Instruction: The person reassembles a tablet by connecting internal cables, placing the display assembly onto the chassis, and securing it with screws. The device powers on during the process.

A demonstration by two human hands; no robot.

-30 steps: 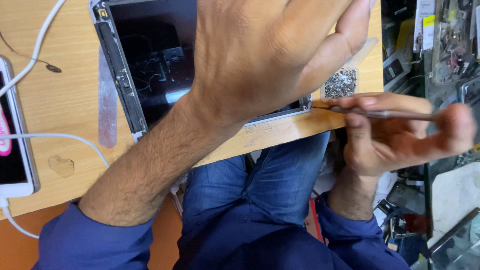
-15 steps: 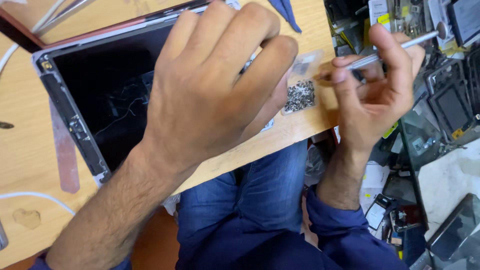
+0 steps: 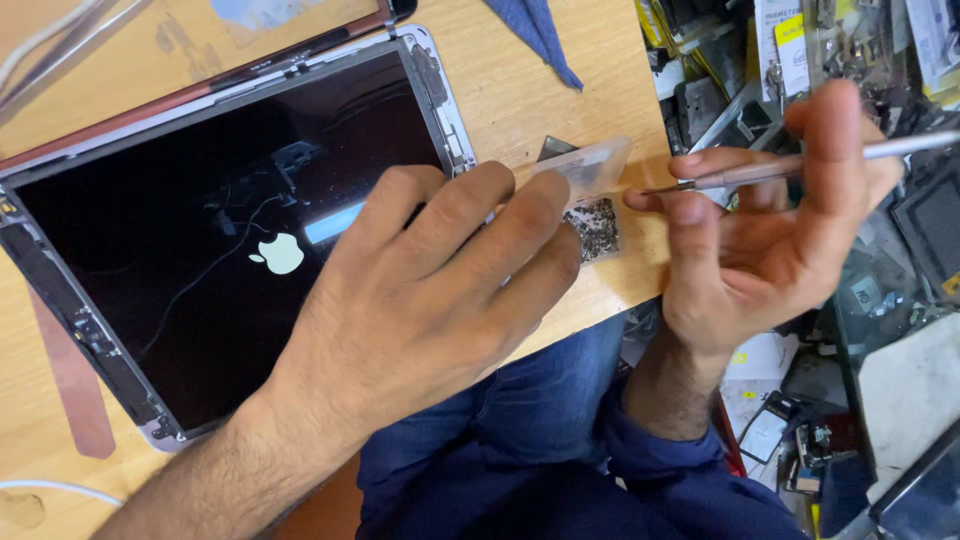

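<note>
A tablet (image 3: 200, 230) lies face up on the wooden table (image 3: 600, 90), filling the left and middle of the view. Its black glass is dark apart from a small white logo and a pale blue streak, and the silver frame shows along the far and right edges, where the screen looks slightly lifted from the body.

The left hand (image 3: 430, 290) lies palm down across the tablet's near right corner. Its fingers are together and gently bent, reaching right past the tablet's edge onto a small clear plastic bag (image 3: 590, 185) that lies on the table just beside it. Below the fingertips, the bag holds a dark heap of tiny screws (image 3: 595, 228).

The right hand (image 3: 770, 230) is off the table's right edge, palm turned up and toward the camera. Its thumb and forefinger pinch a slim metal screwdriver (image 3: 800, 165), which lies almost level, its tip pointing left toward the bag; the other fingers curl loosely behind it.

A blue cloth (image 3: 540, 35) lies at the far edge of the table, and cluttered parts and tools (image 3: 860, 60) fill the right side.
</note>
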